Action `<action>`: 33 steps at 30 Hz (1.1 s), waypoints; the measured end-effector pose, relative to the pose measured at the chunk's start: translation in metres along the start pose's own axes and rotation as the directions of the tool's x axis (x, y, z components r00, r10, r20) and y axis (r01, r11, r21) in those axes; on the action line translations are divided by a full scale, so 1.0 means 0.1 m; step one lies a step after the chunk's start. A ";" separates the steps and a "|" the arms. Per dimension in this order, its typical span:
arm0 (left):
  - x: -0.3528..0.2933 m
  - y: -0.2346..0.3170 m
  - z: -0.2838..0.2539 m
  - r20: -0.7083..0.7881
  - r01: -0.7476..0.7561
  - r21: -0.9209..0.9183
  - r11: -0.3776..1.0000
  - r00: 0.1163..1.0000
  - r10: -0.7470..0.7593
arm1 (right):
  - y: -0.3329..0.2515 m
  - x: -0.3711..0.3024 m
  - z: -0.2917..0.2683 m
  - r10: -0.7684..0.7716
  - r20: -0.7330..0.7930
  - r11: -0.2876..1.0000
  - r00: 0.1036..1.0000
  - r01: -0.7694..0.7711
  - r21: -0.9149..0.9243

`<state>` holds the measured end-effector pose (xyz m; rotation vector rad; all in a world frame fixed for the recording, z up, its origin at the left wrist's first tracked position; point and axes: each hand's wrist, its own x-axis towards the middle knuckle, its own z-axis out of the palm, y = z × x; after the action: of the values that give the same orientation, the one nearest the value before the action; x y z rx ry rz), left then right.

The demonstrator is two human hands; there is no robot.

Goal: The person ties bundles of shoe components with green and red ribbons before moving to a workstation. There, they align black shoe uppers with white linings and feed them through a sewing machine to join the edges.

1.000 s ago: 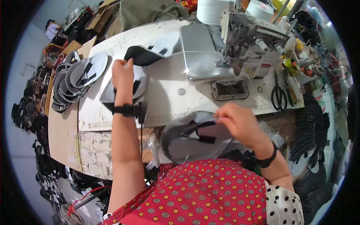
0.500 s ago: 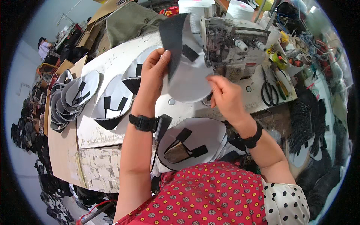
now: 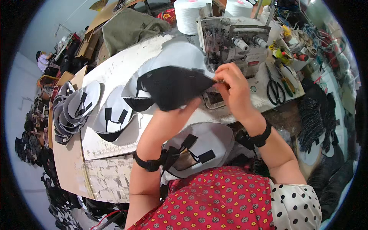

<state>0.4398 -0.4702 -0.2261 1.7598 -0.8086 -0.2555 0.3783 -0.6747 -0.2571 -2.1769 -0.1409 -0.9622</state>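
Observation:
A black-and-white fabric piece hangs over the table in front of the sewing machine, its black side facing me and its white panel standing up behind. My left hand grips its lower edge from below, with the fingers hidden behind the cloth. With closed fingers, my right hand pinches the pointed right corner, close to the machine. Similar white pieces with black tabs, one piece among them, lie on the table to the left. Another white piece rests at the table's front edge, near my lap.
At the far left stands a stack of similar pieces. Black scissors lie right of the machine, beside pliers. White thread cones stand behind it. An olive cloth covers something at the back.
The fabric piece has turned and dropped, so its black side now faces me. My left hand has moved down and right beneath it. My right hand now pinches its corner.

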 end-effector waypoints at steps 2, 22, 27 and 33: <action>0.09 -0.04 0.01 0.085 -0.342 0.305 0.889 0.939 0.332 | -0.08 0.05 -0.06 0.135 0.081 0.969 0.988 -0.149 0.197; 0.54 -0.44 -0.18 0.045 -0.137 -0.185 0.973 0.988 0.148 | -0.01 -0.18 -0.20 0.011 0.138 0.986 0.990 -0.034 0.166; 0.52 -0.59 -0.27 -0.149 0.020 -0.542 0.840 0.982 -0.120 | 0.05 -0.33 -0.28 0.007 0.248 0.962 0.969 -0.074 0.263; 0.67 -0.77 -0.32 -0.328 -0.020 -0.660 0.751 0.907 -0.265 | 0.16 -0.29 0.01 -0.048 0.089 0.993 0.995 0.038 0.113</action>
<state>0.5375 -0.4777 -0.2701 1.1290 -0.2342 -0.2168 0.3639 -0.6796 -0.2866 -2.1232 -0.2796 -0.8575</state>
